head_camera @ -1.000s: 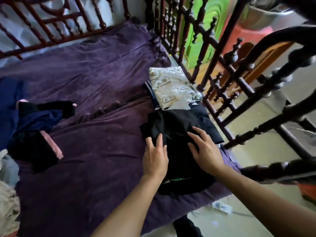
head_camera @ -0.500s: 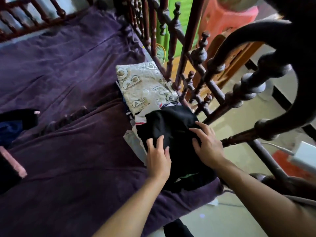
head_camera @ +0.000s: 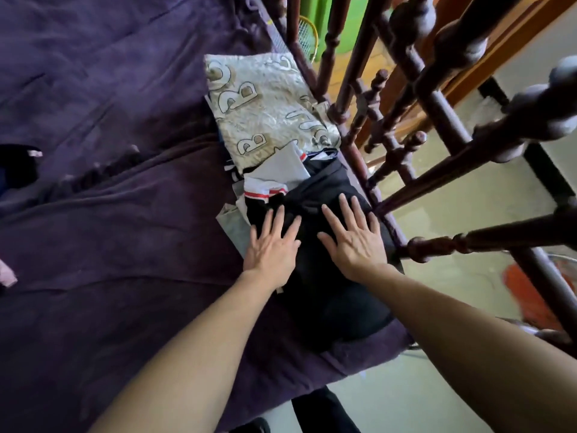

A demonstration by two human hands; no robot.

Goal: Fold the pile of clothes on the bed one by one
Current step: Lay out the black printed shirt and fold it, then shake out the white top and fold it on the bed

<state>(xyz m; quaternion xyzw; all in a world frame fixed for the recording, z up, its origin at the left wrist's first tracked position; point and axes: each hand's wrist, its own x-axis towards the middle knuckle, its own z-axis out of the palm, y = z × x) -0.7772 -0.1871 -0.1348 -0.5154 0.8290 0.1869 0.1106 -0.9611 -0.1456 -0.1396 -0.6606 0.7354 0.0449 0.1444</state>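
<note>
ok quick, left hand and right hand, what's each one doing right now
Left hand: open, fingers straight, pressing flat on the black garment.
Right hand: open, fingers spread, flat on the same garment; holding nothing.

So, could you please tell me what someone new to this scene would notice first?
Two bare forearms reach in from the bottom, the left hand and right hand pressed flat, fingers spread, on a folded black garment at the bed's right edge. Just beyond it lies a cream cloth printed with big letters, all on a purple bedspread. A dark turned wooden railing crosses the upper right.
</note>
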